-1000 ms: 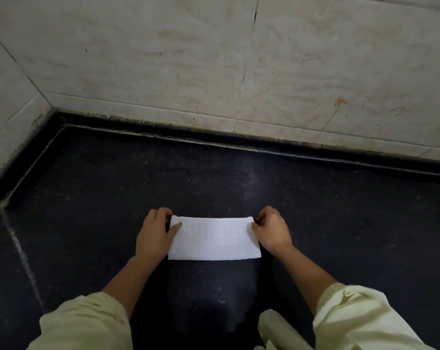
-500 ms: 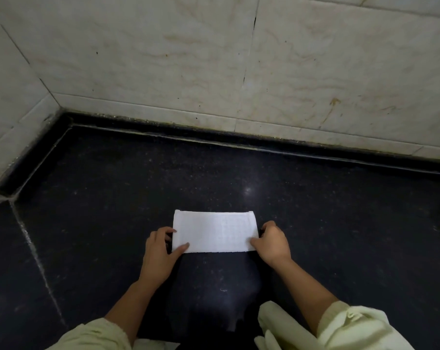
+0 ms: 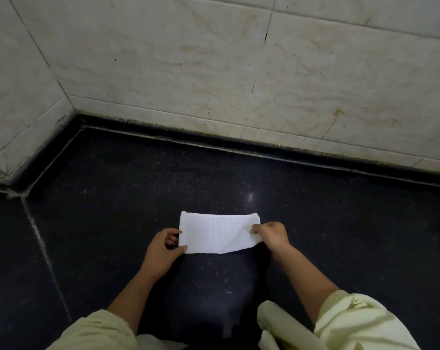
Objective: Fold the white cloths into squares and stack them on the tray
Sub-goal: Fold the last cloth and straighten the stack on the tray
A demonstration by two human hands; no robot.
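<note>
We have the cloth, a white strip folded to a long rectangle, flat on the black stone surface at 6 o'clock from the middle of the view. Our left hand sits at the cloth's 8 o'clock, thumb and forefinger curled onto its left end, the other fingers tucked in. Our right hand is at its 3 o'clock, fingers bunched together and pinching the right end, which is raised and creased. Pale tiles rise at 12 o'clock, and our yellowish sleeves show at 5 and 7.
</note>
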